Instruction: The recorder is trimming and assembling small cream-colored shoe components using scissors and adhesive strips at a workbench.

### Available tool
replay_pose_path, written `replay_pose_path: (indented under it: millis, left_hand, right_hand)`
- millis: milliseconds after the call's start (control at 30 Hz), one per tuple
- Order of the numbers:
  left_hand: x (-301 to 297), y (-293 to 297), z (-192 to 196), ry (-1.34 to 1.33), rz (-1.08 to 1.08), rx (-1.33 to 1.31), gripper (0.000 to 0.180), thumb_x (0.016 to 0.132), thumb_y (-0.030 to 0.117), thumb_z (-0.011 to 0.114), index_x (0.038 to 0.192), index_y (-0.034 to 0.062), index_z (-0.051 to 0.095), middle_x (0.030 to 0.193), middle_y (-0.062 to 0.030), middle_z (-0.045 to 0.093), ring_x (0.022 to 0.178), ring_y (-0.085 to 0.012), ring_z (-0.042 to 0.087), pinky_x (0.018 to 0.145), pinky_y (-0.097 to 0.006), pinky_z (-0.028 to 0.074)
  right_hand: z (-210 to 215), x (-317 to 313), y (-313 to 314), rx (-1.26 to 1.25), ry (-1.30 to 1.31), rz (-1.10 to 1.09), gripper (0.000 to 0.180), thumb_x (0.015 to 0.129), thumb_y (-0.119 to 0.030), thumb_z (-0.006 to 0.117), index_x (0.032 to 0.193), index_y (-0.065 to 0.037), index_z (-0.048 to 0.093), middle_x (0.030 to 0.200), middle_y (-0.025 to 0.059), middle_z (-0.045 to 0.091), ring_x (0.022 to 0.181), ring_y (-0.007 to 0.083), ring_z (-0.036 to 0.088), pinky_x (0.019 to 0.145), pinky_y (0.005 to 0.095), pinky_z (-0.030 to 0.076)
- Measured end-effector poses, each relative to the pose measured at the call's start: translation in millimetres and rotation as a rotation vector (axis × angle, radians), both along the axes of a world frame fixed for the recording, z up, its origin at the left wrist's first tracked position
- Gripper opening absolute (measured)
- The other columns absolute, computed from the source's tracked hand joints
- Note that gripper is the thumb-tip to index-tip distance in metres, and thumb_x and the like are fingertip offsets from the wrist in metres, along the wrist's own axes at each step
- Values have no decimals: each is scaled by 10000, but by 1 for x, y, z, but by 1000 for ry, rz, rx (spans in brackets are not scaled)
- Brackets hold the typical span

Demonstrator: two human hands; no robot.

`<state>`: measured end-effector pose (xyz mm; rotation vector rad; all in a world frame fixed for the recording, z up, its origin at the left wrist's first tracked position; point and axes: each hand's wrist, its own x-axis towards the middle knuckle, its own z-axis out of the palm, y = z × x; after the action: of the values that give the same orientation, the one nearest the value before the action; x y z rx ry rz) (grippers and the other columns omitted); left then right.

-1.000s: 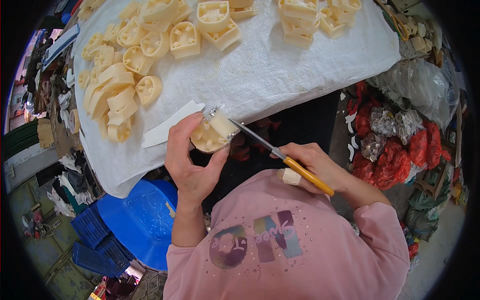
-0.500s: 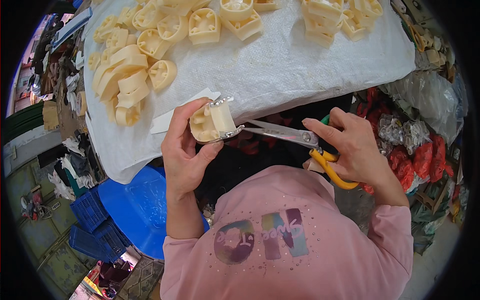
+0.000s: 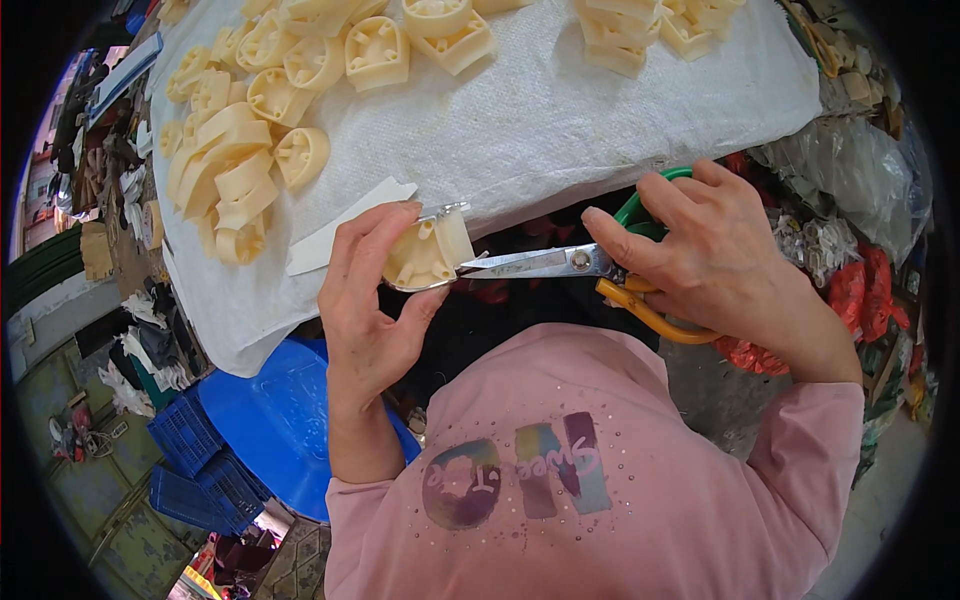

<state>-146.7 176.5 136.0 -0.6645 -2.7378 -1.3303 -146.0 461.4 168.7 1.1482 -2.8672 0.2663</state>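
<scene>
Between the fingers and thumb of my left hand [image 3: 372, 300] is a cream plastic part [image 3: 424, 254], hollow, with small posts inside and shiny silver trim along its edges. My right hand [image 3: 705, 245] holds a pair of scissors [image 3: 545, 262] with one green and one yellow handle loop. The blades point left and look nearly closed. Their tips meet the lower right corner of the part, at the silver trim. Just beyond my left hand, a flat white strip [image 3: 345, 232] lies on the white woven sheet [image 3: 560, 120].
Similar cream parts [image 3: 300, 155] are heaped at the left and back of the sheet, with another stack [image 3: 615, 35] at the back right. A blue basin [image 3: 270, 420] and blue crates [image 3: 200, 465] stand at lower left. Red and clear plastic bags [image 3: 850, 190] crowd the right side.
The scissor blades have come together, their tips now at the part's trim corner. My right hand has turned and risen slightly. The view has shifted, so the sheet appears further left.
</scene>
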Motion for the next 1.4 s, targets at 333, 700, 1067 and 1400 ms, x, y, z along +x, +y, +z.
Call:
replay_pose_path:
  millis: [333,700,1067,1400]
  left_hand:
    - [-1,1,-6,-48,-21,35,547,679,48,707,1193,-22,530,1145,-135,534,1056,-231,535,890,-306,440]
    - [-7,10,-11,-99,80,129,553,648,28,721,1168,-22,539,1104,-105,541,1035,-196,532,909,-294,414]
    - [-38,63,-22,156,64,-284,592,602,34,772,1156,12,566,1012,-133,488,896,-270,513,795,-351,441]
    - [-37,67,-16,20,63,-247,601,613,-64,694,1191,43,573,1016,-125,526,931,-261,555,819,-327,453]
  right_hand:
    - [-4,-11,10,40,44,123,384,660,-285,693,980,-87,615,717,42,481,503,158,508,630,319,396]
    - [-32,-1,32,-321,-187,-437,601,649,-237,767,1212,-193,562,881,80,500,737,238,516,667,313,427]
    - [-41,-2,-7,-1938,-934,-305,696,813,-199,577,1413,-38,263,978,66,473,807,157,488,739,266,400]
    - [-77,-15,-49,-2112,-816,-106,585,859,-182,555,1380,-128,295,955,96,460,765,155,445,706,353,374]
